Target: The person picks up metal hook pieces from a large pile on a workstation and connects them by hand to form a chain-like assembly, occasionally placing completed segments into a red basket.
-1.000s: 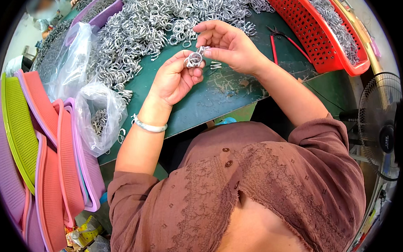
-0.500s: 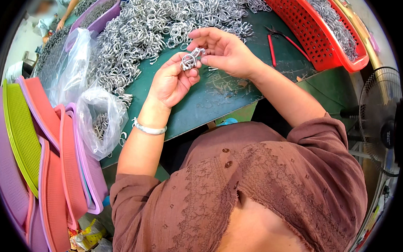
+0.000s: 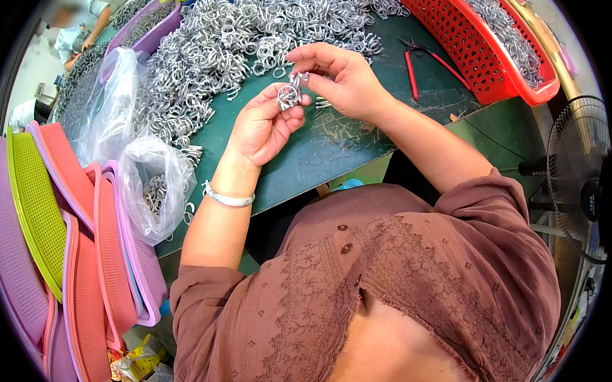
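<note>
Between my fingers, over the near part of the green table (image 3: 279, 180), is a small cluster of grey metal rings (image 3: 289, 98). My left hand (image 3: 264, 125) pinches the cluster from below, palm turned up. My right hand (image 3: 340, 81) meets its upper end with thumb and fingers, the forefinger arched above. Whether the rings are linked or merely bunched I cannot tell. Past both hands lies a large heap of similar grey metal rings (image 3: 210, 46). Several thin grey pieces (image 3: 324, 103) lie under my right hand.
Red-handled pliers (image 3: 412, 77) lie to the right, before a red perforated basket (image 3: 452, 48) of metal parts. A clear plastic bag (image 3: 153, 212) holding rings stands left, beside stacked colored baskets (image 3: 90, 278). A fan (image 3: 576, 173) is far right. Another person (image 3: 82, 25) sits far left.
The ring cluster has turned slightly in my fingers, and my right thumb and fingers have closed in on its upper end. Both hands stay in nearly the same place.
</note>
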`<state>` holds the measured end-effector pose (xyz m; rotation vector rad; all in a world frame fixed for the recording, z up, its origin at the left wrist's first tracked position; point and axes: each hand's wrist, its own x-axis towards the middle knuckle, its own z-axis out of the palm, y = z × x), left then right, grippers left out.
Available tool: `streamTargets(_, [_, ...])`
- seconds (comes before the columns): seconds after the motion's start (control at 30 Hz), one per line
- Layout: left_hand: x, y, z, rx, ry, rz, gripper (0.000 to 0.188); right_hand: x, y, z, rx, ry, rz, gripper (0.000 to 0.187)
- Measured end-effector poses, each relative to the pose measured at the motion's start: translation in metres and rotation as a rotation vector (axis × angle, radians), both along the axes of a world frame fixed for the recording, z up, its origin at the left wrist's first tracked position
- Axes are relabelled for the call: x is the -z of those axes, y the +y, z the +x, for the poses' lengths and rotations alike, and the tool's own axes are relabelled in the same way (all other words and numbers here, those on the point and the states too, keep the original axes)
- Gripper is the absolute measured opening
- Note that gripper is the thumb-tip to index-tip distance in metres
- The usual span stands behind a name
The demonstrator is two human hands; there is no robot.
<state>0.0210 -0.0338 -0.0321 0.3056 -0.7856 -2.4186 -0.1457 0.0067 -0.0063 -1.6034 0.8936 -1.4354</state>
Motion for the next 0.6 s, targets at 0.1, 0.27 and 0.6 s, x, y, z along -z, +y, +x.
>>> streamTargets(0.1, [-0.015,0.01,-0.005,-0.065,-0.072,-0.066,0.021,-0.005,0.001,-0.002,0.106,0.126,-0.074,0.028])
streamTargets(0.27, [-0.015,0.021,-0.012,-0.256,-0.262,-0.38,0.021,-0.01,0.001,-0.001,0.274,0.323,-0.164,0.023])
streamTargets(0.6, [-0.012,0.02,-0.011,-0.383,-0.414,-0.486,0.01,-0.005,0.0,-0.002,0.298,0.405,-0.26,0.016])
